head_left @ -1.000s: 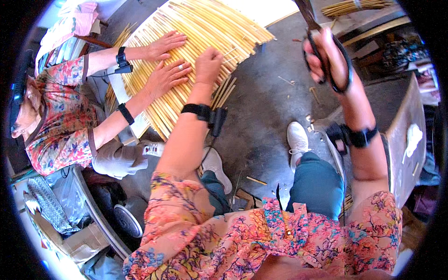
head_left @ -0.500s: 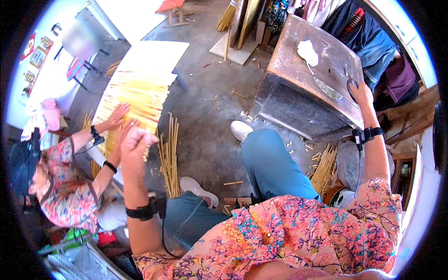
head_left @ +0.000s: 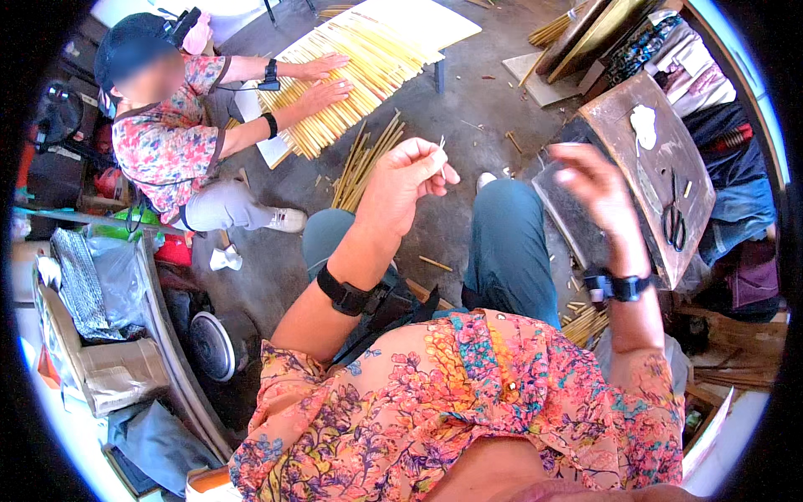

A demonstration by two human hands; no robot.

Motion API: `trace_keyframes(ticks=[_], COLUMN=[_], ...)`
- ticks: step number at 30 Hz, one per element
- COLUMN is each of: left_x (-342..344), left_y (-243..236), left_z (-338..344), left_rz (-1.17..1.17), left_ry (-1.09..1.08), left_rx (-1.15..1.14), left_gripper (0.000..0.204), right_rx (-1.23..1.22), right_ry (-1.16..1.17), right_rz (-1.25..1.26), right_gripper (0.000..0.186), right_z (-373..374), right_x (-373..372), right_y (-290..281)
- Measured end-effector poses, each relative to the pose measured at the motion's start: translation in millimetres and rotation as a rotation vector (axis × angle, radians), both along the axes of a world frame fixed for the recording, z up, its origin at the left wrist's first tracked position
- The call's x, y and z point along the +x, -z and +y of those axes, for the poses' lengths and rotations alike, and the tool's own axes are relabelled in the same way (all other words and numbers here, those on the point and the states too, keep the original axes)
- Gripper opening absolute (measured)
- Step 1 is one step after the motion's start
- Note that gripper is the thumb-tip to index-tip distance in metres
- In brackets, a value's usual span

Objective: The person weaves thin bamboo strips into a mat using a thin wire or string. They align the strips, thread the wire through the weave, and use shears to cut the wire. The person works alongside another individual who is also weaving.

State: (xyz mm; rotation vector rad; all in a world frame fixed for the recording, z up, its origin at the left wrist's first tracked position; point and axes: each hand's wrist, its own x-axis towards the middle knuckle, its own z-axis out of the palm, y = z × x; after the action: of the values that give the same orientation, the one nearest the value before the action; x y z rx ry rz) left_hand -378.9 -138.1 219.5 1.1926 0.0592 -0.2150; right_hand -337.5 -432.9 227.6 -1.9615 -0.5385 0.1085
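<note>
At twelve o'clock, the person's left hand [head_left: 411, 177] pinches a thin pale strand [head_left: 442, 145]. The blurred right hand [head_left: 595, 186], at two, holds its fingers apart near scissors [head_left: 673, 206] at three.

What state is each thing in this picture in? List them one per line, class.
Left hand: closed in a pinch
Thin pale piece: held at the left fingertips
Right hand: open, blurred
Scissors: lying on the wooden box
Yellow stalks: side by side on the white table
Co-worker's hands: flat on the stalks
</note>
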Motion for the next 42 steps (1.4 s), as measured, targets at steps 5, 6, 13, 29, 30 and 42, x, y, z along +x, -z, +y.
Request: trace_keyframes(ticks=[5, 6, 13, 29, 30, 42], left_x=[-6.4, -8.9, -32.4, -57.6, -56.9, -60.2], left_y=[-17.2, -18.4, -17.8, 13.3, 11.8, 21.8], left_z=[-1.8, 0.7, 20.4, 30.7, 28.5, 43.1], left_rz=[-0.082, -0.071, -0.079, -0.064, -0.04, -0.127], left_ry=[-0.036, -0.058, -0.19, -0.233, -0.226, -0.267], left_rx=[-0.148, -0.158, -0.117, 0.163, 0.128, 0.293], left_gripper=[0.01, 0.01, 0.01, 0.011, 0.011, 0.009], right_rx=[0.462, 0.517, 0.55, 0.518, 0.522, 0.39], right_ry=[-0.418, -0.397, -0.387, -0.312, -0.317, -0.307], right_rz=[0.482, 0.474, 0.53, 0.495, 0.489, 0.331], right_gripper=[0.03, 0.023, 0.006, 0.002, 0.002, 0.003], right_z=[110.8, 122.8, 152.1, 160.6, 161.1, 167.9], right_x=[-20.0, -21.9, -28.2, -29.4, -29.3, -32.0], right_y=[8.2, 11.3, 29.7, 45.2, 46.4, 49.7])
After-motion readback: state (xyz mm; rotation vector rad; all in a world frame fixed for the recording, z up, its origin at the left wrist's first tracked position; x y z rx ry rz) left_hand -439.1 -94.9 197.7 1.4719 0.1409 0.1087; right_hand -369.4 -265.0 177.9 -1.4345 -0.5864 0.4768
